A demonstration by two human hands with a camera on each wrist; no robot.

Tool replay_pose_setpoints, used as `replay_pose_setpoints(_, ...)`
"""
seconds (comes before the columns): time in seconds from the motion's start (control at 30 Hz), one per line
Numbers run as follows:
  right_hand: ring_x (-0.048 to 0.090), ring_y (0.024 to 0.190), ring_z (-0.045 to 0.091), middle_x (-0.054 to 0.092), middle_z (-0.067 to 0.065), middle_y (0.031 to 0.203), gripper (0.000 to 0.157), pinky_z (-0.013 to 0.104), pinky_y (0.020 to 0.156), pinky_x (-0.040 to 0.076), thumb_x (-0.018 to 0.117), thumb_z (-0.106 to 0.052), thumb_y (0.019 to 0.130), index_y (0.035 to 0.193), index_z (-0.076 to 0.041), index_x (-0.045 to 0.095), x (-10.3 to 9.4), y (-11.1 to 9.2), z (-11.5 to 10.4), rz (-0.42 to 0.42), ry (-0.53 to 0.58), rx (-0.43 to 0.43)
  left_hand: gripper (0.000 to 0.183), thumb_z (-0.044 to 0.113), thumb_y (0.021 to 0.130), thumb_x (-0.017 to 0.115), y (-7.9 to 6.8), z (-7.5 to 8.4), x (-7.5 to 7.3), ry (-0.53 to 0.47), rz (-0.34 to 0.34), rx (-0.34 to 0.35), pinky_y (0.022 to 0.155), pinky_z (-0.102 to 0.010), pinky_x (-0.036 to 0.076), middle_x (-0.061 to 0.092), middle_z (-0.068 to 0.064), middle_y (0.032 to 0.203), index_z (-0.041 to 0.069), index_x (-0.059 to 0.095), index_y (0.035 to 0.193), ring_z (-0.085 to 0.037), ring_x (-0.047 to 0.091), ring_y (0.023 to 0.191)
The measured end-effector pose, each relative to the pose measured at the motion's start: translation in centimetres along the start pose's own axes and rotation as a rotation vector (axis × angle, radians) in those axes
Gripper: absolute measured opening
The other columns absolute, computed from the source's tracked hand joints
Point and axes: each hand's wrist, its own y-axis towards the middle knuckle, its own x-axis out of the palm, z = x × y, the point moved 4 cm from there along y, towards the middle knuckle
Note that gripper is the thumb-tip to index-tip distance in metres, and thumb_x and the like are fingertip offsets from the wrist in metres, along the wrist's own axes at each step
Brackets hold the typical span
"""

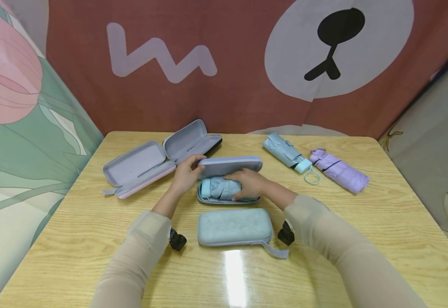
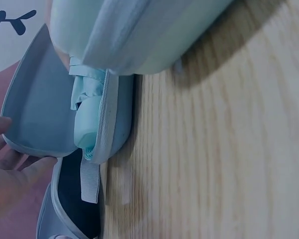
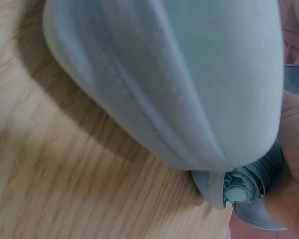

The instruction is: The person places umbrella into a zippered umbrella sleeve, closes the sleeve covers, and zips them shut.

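An open zip case (image 1: 229, 167) stands near the table's middle, its lid raised toward the back. A folded light-blue umbrella (image 1: 221, 188) lies in its lower half, the pale cap at the left end. My left hand (image 1: 185, 176) holds the lid's left edge; its fingers also show at that edge in the left wrist view. From the right, my right hand (image 1: 250, 184) grips the umbrella's right part, thumb in front and fingers behind, covering that end. A closed light-green case (image 1: 234, 226) with a grey strap lies in front.
At the back left, two more cases lie open: a pink-sided case (image 1: 135, 167) and a dark-sided case (image 1: 187, 139). A second blue folded umbrella (image 1: 283, 149) with a wrist loop and a purple folded umbrella (image 1: 339, 170) lie at the back right of the wooden table (image 1: 378, 252).
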Motion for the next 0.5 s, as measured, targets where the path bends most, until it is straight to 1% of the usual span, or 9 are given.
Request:
replay_pose_setpoints(0.1,0.037,0.116,0.027,0.043,0.008,0.127,0.069,0.042,0.095,0.027,0.067,-0.039,0.073,0.13,-0.01,0.04,0.0,-0.3,0.2,-0.003,0.021,0.022,0.028,0.011,0.086,0.053,-0.1,-0.1,0.0,0.018,-0.014,0.002,0.079,-0.035,0.041,0.053,-0.01,0.109,0.006,0.054,0.114,-0.022,0.048,0.098)
replay_pose_setpoints(0.23,0.036,0.117,0.028,0.041,0.01,0.128,0.07,0.041,0.095,0.028,0.065,-0.04,0.074,0.131,-0.008,0.038,0.1,-1.2,0.8,0.02,0.079,0.04,0.034,0.015,0.085,0.054,-0.2,-0.2,0.2,0.022,-0.061,0.003,0.082,-0.037,0.041,0.052,-0.012,0.113,0.005,0.051,0.118,-0.026,0.047,0.103)
replay_pose_setpoints(0.3,0.036,0.117,0.029,0.041,0.011,0.129,0.07,0.042,0.095,0.028,0.064,-0.04,0.075,0.131,-0.007,0.038,0.0,-1.8,1.2,0.036,0.113,0.049,0.037,0.02,0.085,0.054,-0.4,-0.3,0.3,0.012,-0.089,-0.008,0.084,-0.038,0.04,0.049,-0.011,0.116,0.007,0.049,0.12,-0.026,0.045,0.107)
replay_pose_setpoints(0.4,0.034,0.118,0.031,0.04,0.012,0.129,0.068,0.044,0.095,0.028,0.062,-0.039,0.077,0.131,-0.007,0.038,0.0,-2.7,1.9,0.052,0.171,0.084,0.041,0.029,0.086,0.052,-0.5,-0.4,0.3,0.005,-0.126,-0.016,0.085,-0.039,0.039,0.046,-0.011,0.122,0.01,0.047,0.122,-0.027,0.042,0.11)
replay_pose_setpoints(0.5,0.032,0.118,0.032,0.039,0.013,0.13,0.066,0.046,0.094,0.027,0.061,-0.038,0.078,0.131,-0.006,0.037,0.0,-3.5,2.6,0.067,0.227,0.102,0.042,0.036,0.087,0.048,-0.6,-0.4,0.3,0.004,-0.145,-0.034,0.08,-0.039,0.042,0.045,-0.009,0.123,0.014,0.047,0.123,-0.026,0.043,0.108)
